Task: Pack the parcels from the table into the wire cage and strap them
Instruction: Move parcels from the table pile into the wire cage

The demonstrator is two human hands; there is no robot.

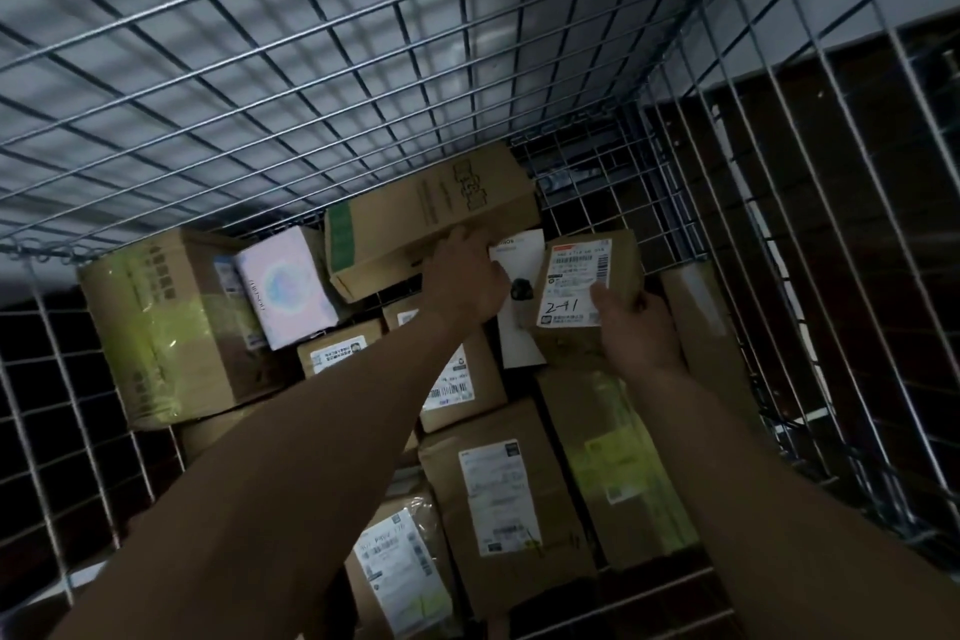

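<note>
I look down into the wire cage (363,83), where several cardboard parcels lie. My right hand (639,333) grips a small brown parcel (587,276) with a white label marked "2-91", held near the far right corner. My left hand (465,278) rests against the lower edge of a long brown box with green tape (431,218), which leans tilted at the back wall. A flat white package with a black picture (519,322) lies between my two hands, partly hidden by them.
A large box with yellow-green tape (171,322) and a white pastel box (285,286) fill the left side. Labelled brown parcels (498,499) lie in front. A tall box (701,322) stands against the right mesh wall (831,276).
</note>
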